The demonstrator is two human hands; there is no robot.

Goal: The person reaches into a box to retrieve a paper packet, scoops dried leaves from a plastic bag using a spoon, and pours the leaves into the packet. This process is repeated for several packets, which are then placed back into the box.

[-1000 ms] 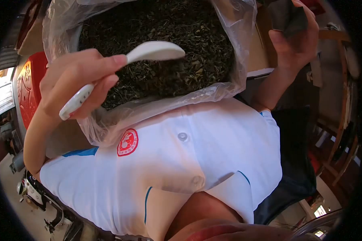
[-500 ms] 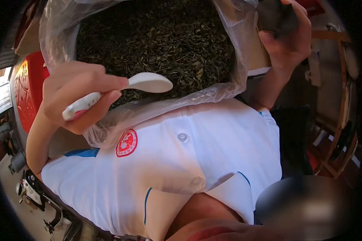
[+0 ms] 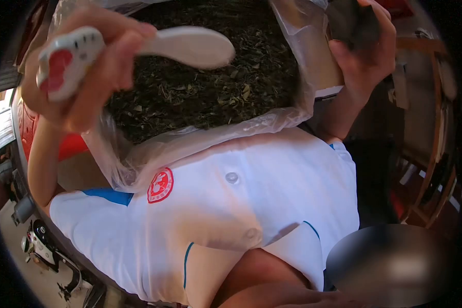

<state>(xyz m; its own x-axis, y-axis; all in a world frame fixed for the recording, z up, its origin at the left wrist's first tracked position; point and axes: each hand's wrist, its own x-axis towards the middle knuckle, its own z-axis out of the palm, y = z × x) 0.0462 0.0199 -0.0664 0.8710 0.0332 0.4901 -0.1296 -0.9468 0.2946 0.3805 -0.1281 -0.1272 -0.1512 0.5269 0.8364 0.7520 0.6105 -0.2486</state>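
Note:
A white spoon [image 3: 197,47] with a red-patterned handle is gripped by my left hand [image 3: 105,72], its fingers closed round the handle. The spoon bowl is over dark dried leaves [image 3: 210,90], which fill a clear plastic bag [image 3: 223,138] in front of my chest. Nothing can be made out in the bowl. At the upper right my right hand [image 3: 367,64] is closed on a dark pouch-like object [image 3: 351,23], beside the bag's right edge. The contents of this dark object are hidden.
Cardboard [image 3: 327,64] shows outside the bag on the right. A red object [image 3: 72,146] stands behind my left forearm. A motorbike [image 3: 43,246] is at the lower left, and a wooden frame [image 3: 436,133] is at the far right.
My left hand has risen and moved slightly left and toward the camera, with the spoon lifted away from the bag's near edge. My right hand has barely moved.

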